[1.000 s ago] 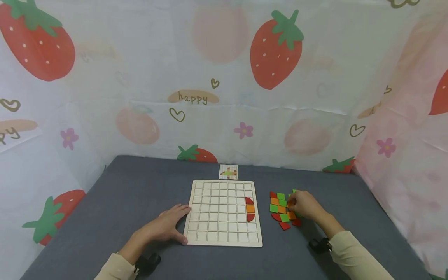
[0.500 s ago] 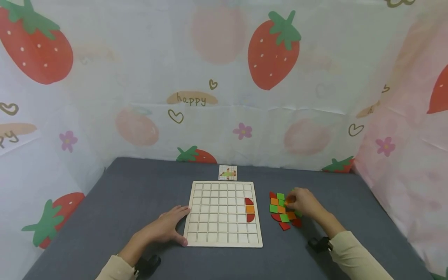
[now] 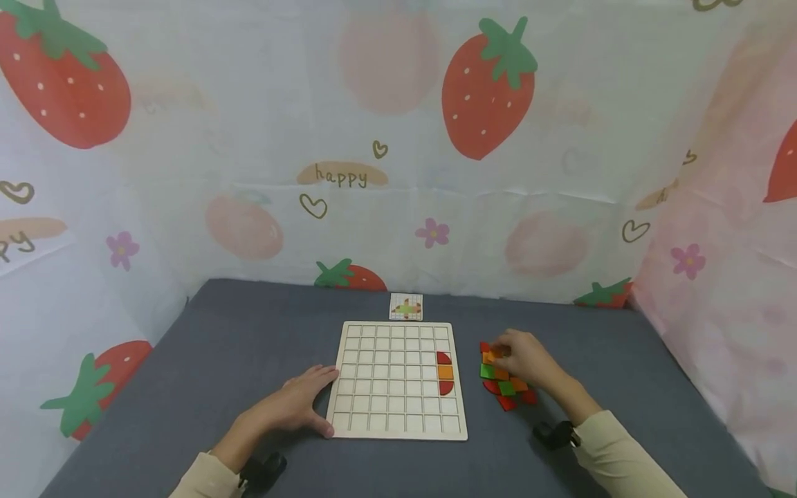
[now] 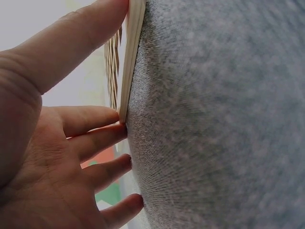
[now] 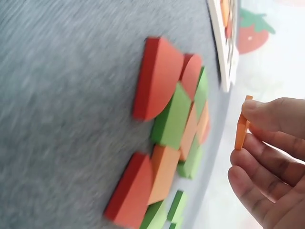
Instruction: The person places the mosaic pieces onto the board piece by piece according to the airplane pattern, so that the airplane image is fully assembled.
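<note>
Behind the bench [image 3: 274, 332], which is covered with dark grey cloth, we see a pale curtain [image 3: 386, 221] printed with strawberries, flowers and small hearts. On the bench lies a light wooden board [image 3: 380, 387] divided into square cells, and just beyond its far edge there is a small picture card [image 3: 406, 306], whose pattern is too small for us to read exactly.

We judge that the work is at an early stage. Only three pieces sit in the rightmost column of the board: an orange square [image 3: 445, 372] between two rounded red pieces [image 3: 445, 388]. The other cells are bare, and a loose group of red, green and orange tiles [image 3: 506, 387] lies to the right of the board, so probably much placing is left.

The left hand [image 3: 299, 398] has its grip spread wide: the thumb touches the board near its close left corner, and the fingertips [image 4: 114, 116] meet the left edge. The right hand [image 3: 529, 356] is above the loose tiles. Its grip is nearly closed, pinching a thin orange tile [image 5: 242, 126] between thumb and fingers, apart from the other tiles in the right wrist view.
</note>
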Demonstrator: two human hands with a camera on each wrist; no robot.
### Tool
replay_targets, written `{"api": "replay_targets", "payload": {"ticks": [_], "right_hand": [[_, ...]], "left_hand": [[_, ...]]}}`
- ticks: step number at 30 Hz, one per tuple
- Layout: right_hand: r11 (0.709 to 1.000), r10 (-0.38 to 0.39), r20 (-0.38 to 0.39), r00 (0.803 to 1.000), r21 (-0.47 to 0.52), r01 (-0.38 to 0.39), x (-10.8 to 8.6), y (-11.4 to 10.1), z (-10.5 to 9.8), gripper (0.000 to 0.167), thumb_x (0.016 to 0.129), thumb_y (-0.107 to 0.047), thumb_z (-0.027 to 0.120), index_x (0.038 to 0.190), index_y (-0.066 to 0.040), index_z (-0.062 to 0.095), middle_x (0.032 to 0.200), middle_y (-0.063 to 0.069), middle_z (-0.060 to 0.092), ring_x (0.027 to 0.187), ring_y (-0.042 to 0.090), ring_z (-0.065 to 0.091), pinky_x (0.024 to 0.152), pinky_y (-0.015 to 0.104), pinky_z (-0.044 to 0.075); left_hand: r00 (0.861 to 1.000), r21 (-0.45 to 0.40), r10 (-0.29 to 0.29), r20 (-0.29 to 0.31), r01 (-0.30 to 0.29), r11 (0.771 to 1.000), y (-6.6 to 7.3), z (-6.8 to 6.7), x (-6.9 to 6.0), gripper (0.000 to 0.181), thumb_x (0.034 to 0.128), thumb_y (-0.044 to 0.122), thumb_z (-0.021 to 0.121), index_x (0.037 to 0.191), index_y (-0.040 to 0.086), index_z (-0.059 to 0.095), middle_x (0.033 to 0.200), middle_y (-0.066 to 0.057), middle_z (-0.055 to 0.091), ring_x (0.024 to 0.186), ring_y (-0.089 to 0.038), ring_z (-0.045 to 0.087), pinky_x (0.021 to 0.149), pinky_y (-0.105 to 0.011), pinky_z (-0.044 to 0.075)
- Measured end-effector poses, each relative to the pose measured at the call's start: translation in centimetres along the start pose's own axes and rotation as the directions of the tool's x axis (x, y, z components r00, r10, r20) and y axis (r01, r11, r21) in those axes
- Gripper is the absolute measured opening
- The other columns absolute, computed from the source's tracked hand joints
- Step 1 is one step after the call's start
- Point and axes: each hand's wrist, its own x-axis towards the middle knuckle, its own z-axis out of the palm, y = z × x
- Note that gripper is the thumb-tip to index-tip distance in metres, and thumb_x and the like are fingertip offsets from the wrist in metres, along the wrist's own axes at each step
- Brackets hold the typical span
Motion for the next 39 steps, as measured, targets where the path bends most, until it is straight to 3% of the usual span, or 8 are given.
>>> {"api": "replay_targets", "payload": {"ticks": [19, 34, 39], "right_hand": [[0.995, -0.096, -0.012, 0.995, 0.026, 0.097, 1.4, -2.7, 0.6, 0.023, 0.084, -0.009, 0.073, 0.105, 0.0, 0.072, 0.095, 0.007, 0.066, 0.082, 0.018, 0.06, 0.071, 0.03, 0.052], [0.996, -0.085, 0.024, 0.996, 0.036, 0.084, 2.4, -5.0, 1.7, 0.024, 0.084, -0.009, 0.074, 0.106, -0.001, 0.072, 0.097, 0.005, 0.065, 0.085, 0.016, 0.061, 0.075, 0.031, 0.053], [0.994, -0.104, 0.039, 0.994, 0.03, 0.103, 2.8, -5.3, 2.3, 0.023, 0.083, -0.009, 0.074, 0.105, -0.002, 0.072, 0.096, 0.003, 0.065, 0.085, 0.014, 0.06, 0.074, 0.028, 0.052]], "left_hand": [[1.0, -0.011, -0.001, -0.002, 0.001, 1.0, -0.1, 0.0, -0.1, 0.099, 0.0653, 0.03, 0.088, 0.145, -0.004, 0.04, 0.154, -0.023, 0.036, 0.145, -0.047, 0.023, 0.109, -0.069, 0.022], [1.0, 0.01, 0.02, -0.006, -0.02, 1.0, -0.5, 0.0, 0.0, 0.1, 0.0645, 0.031, 0.088, 0.145, -0.005, 0.04, 0.152, -0.024, 0.038, 0.144, -0.047, 0.025, 0.108, -0.07, 0.024], [1.0, 0.003, 0.002, 0.005, -0.002, 1.0, -0.5, 0.0, 0.0, 0.1, 0.0656, 0.031, 0.088, 0.146, -0.004, 0.039, 0.153, -0.022, 0.037, 0.146, -0.045, 0.024, 0.109, -0.069, 0.023]]}}
